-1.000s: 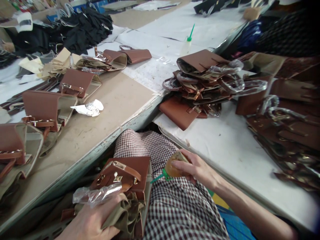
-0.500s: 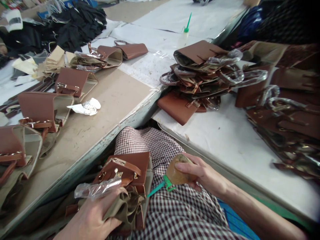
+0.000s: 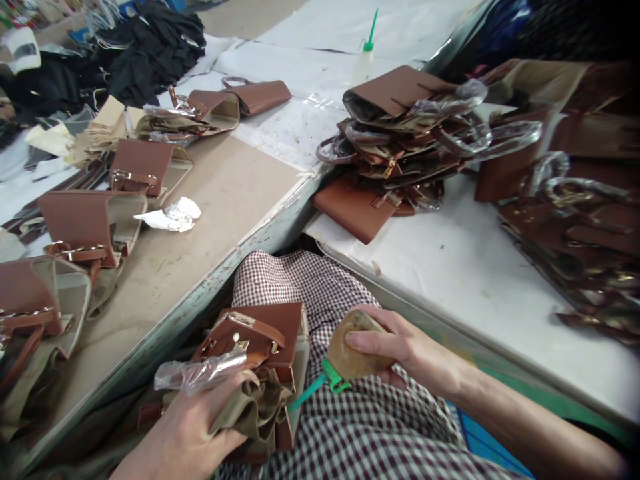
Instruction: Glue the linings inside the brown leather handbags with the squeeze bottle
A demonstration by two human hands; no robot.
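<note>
A small, boxy brown leather-like handbag with gold-coloured fittings (image 3: 287, 327) is held low at the lap, tilted, its pale inner edge exposed. Its bunched khaki fabric lining (image 3: 256, 408) is gripped by the closed fingers of the left hand (image 3: 185, 427). By the right hand (image 3: 403, 348), fingers wrapped around it, a squat amber squeeze bottle (image 3: 350, 353) is held; its slim green nozzle (image 3: 307, 392) is pointed at the bag's edge — whether contact is made cannot be told. The step in hand is judged to be the application of liquid along that edge; for the next move, a steady bag and a light, controlled squeeze would be called for. Beneath, the lap is covered by brown-and-white checked cloth (image 3: 350, 423). Similar brown bags (image 3: 80, 220) are lined up on the tan counter (image 3: 225, 193) at left.
</note>
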